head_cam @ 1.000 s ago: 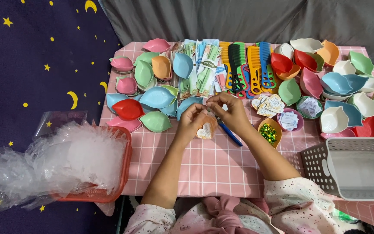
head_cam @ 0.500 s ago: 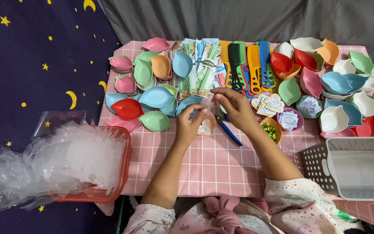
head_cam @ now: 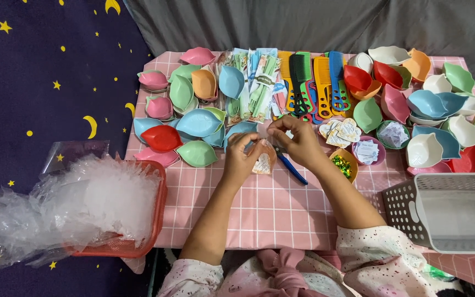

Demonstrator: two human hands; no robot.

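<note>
A small orange leaf-shaped dish (head_cam: 263,163) with a pale packet in it sits at the middle of the pink checked tablecloth (head_cam: 281,209), cupped from the left by the left hand (head_cam: 241,159), fingers curled around its edge. The right hand (head_cam: 298,140) is just above it, fingertips pinched together on something thin and clear — too small to tell what. A blue pen-like tool (head_cam: 292,168) lies just beside the dish, under the right wrist. Around them: coloured leaf dishes (head_cam: 199,122), combs (head_cam: 314,82), heart-shaped stickers (head_cam: 341,132). A red basket of clear bags (head_cam: 105,203) stands at the left, a white crate (head_cam: 452,212) at the right.
</note>
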